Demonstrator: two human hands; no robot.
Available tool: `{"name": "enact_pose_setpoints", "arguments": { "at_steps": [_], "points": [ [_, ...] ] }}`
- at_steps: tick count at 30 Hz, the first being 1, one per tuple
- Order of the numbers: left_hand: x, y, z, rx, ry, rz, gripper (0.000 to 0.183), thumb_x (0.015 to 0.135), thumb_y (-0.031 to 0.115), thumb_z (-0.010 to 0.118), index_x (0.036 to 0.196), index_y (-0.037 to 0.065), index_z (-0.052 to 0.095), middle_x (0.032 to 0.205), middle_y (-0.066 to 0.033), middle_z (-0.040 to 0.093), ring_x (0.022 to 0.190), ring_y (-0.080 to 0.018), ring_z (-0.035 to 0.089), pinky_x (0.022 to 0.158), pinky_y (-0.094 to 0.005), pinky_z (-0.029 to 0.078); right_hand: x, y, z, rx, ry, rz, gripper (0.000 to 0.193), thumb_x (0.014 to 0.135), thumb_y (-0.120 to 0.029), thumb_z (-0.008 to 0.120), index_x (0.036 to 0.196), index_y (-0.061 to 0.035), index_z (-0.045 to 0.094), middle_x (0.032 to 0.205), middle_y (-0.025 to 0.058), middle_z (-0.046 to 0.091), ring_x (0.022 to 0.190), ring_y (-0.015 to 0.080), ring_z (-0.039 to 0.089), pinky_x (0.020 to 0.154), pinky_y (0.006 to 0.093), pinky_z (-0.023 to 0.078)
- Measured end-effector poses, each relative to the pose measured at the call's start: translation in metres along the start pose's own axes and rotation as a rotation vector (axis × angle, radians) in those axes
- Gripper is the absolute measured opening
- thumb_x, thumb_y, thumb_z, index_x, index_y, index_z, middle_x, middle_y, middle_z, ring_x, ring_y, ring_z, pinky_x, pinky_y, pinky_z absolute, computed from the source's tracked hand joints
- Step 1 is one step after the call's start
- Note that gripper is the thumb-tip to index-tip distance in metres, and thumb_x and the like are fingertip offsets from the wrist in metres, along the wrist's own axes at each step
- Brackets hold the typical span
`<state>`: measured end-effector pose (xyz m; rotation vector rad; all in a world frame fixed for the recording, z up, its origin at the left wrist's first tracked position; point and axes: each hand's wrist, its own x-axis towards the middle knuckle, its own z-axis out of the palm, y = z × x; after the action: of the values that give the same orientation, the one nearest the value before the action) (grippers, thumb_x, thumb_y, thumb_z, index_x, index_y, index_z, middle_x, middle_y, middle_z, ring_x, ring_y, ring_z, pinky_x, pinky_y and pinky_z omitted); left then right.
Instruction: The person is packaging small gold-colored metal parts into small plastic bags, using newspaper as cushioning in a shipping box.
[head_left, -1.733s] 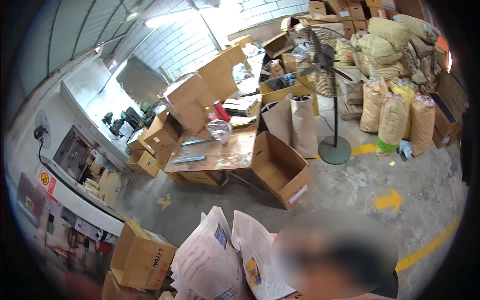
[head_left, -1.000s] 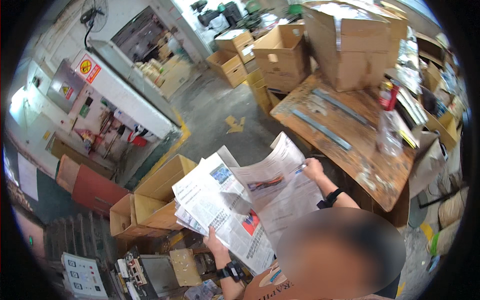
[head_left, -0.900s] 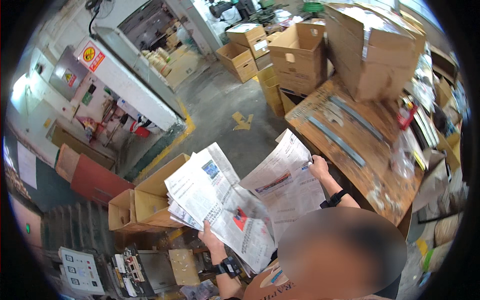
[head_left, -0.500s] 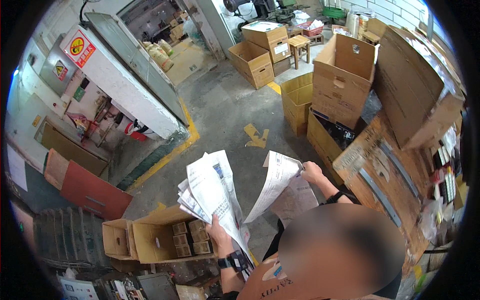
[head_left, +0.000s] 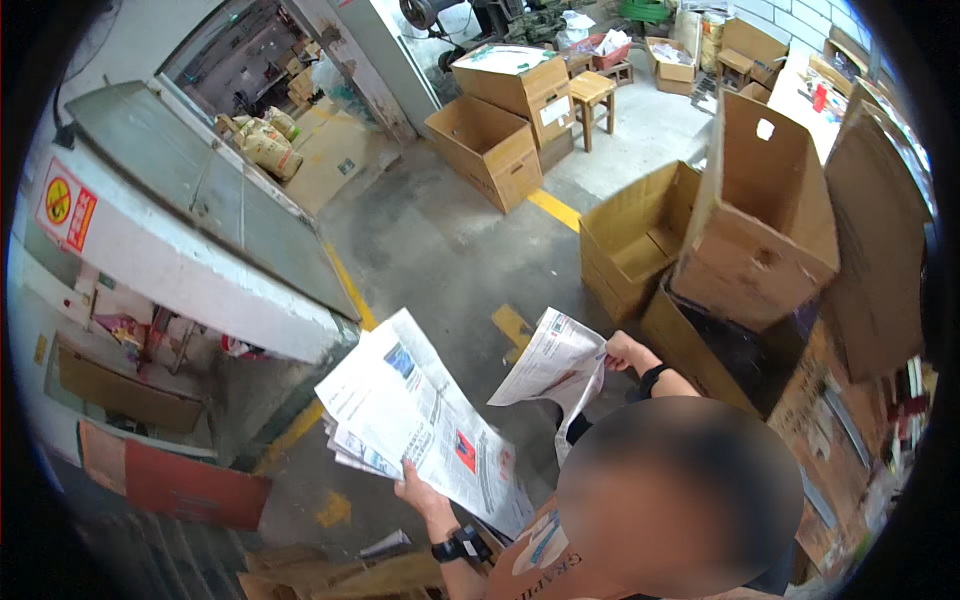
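Observation:
My left hand (head_left: pixel 424 494) is closed on the lower left edge of a thick bundle of newspapers (head_left: pixel 410 415), its thumb on top. Several layers fan out at the bundle's left side, and colour pictures show on the upper sheet. On the right, my right hand (head_left: pixel 627 352) pinches the edge of a separate newspaper sheet (head_left: pixel 548 362), which hangs folded and tilted to the left. A gap with floor behind it lies between the sheet and the bundle. The sheet's lower end is partly hidden.
Cardboard boxes (head_left: pixel 757 210) are stacked at the right beside a wooden table (head_left: pixel 815 440). Farther off stand an open carton (head_left: pixel 485 150) and a wooden stool (head_left: pixel 593 93). A white wall end (head_left: pixel 200 240) rises at left, above a reddish-brown panel (head_left: pixel 190 485).
The view has turned and shifted. The bundle now lies flatter and wider open in my left hand. The sheet in my right hand shows smaller and more folded. A carton of small blocks has left view.

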<state>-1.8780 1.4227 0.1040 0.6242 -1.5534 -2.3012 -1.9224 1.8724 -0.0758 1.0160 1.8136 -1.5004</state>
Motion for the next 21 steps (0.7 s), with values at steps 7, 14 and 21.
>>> {"name": "enact_pose_setpoints", "arguments": {
  "at_steps": [7,14,21],
  "points": [
    [0.153,-0.012,0.151,0.066,0.073,0.020,0.034,0.091,0.005,0.048,0.116,-0.017,0.045,0.110,-0.0220,0.056,0.092,-0.0278,0.060,0.079,-0.0392,0.050,0.095,-0.183,-0.004,0.330,-0.152,-0.074,0.022,0.082,-0.013,0.050,0.075,0.0041,0.063,0.067,0.0171,0.059,0.058,0.0252,0.059,0.054,0.0404,0.049],
    [0.267,-0.060,0.347,0.355,-0.211,0.244,0.023,0.089,0.005,0.051,0.101,-0.014,0.057,0.094,-0.0115,0.062,0.083,-0.0170,0.058,0.072,-0.0294,0.046,0.172,-0.319,-0.044,0.198,-0.092,-0.178,0.020,0.077,-0.007,0.048,0.083,0.0033,0.065,0.068,0.0140,0.063,0.055,0.0230,0.062,0.052,0.0384,0.052],
    [0.372,-0.147,0.567,0.758,-0.744,0.509,0.032,0.087,0.016,0.058,0.071,-0.011,0.055,0.056,-0.0153,0.053,0.056,-0.0174,0.047,0.055,-0.0381,0.039,0.235,-0.413,-0.106,0.394,-0.134,-0.389,0.017,0.077,-0.009,0.058,0.088,0.0007,0.067,0.065,0.0074,0.062,0.051,0.0143,0.059,0.048,0.0285,0.051]
  ]
}}
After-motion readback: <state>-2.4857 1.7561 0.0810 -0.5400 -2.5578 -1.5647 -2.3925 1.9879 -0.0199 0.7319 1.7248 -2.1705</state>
